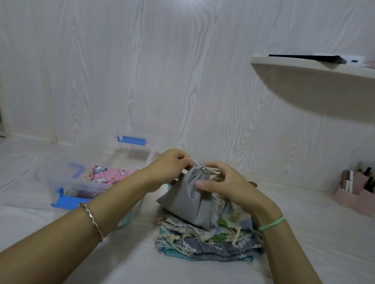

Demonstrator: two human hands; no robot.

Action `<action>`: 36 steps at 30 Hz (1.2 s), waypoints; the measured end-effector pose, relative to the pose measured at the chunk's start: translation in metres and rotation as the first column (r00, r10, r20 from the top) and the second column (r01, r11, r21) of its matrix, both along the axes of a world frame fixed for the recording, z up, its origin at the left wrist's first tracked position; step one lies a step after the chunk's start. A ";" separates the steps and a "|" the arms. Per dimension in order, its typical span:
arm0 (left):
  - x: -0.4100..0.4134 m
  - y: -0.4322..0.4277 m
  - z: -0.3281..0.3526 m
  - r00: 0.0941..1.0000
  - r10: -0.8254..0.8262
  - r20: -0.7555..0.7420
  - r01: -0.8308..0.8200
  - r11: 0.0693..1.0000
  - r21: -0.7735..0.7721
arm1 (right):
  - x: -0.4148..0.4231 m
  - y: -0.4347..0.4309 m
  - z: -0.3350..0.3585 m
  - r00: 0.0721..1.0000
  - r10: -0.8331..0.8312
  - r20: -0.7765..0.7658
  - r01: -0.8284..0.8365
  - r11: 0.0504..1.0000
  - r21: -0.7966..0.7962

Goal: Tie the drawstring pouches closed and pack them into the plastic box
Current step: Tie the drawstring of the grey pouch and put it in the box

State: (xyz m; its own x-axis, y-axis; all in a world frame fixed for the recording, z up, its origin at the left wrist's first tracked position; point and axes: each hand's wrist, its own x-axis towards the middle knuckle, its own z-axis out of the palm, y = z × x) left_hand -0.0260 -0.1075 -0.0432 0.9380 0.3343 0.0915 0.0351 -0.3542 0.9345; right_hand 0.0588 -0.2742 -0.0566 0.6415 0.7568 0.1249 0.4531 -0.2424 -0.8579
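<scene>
A grey drawstring pouch [188, 199] stands upright on a pile of patterned pouches [208, 241] at the table's middle, its neck gathered tight. My left hand [171, 165] pinches the white drawstring [211, 170] at the left of the neck. On the right, my right hand [226, 184] holds the cord at the neck, its thumb pressing the grey fabric. To the left sits the clear plastic box [80, 185] with blue clips, and a pink printed pouch [106, 174] lies inside it.
The white wood-grain table [311, 235] runs to a wall behind. A pink organizer [361, 194] with pens stands at the right. Overhead on the right hangs a rounded shelf [328, 71] with a dark flat object. Cluttered shelves show at the far left edge.
</scene>
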 end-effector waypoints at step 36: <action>-0.051 0.158 0.052 0.962 0.183 -0.200 -0.269 0.740 -0.616 | -0.078 0.155 0.060 0.852 0.455 0.260 -0.444 0.890 -0.105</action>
